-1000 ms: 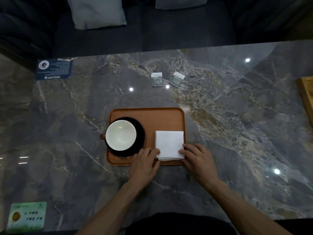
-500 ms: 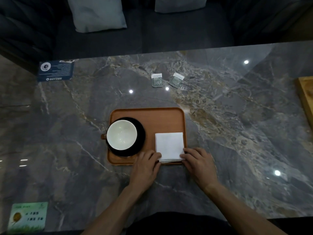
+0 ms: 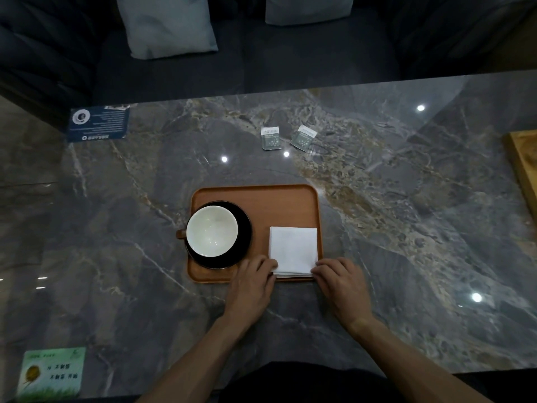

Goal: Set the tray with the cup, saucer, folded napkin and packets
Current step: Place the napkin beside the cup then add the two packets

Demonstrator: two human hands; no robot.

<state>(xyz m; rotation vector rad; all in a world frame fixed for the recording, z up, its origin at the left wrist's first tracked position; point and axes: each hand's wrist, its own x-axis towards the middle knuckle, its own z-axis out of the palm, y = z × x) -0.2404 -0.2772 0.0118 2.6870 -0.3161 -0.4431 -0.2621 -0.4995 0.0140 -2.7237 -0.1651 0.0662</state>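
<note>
Both hands, left hand and right hand, pinch the folded napkin's near corners at the tray's near-right corner; next, the packets near the tabletop's far edge need fetching.

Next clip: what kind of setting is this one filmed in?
Probably a café or lounge seating area, not certain. A polished marble table faces a dark sofa with pale cushions, printed cards lie at its corners, and a wooden tray carries a cup on a saucer.

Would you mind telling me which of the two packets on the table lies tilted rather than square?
The right packet, nearer the wooden board; it is turned at an angle, while the left packet lies nearly square.
</note>
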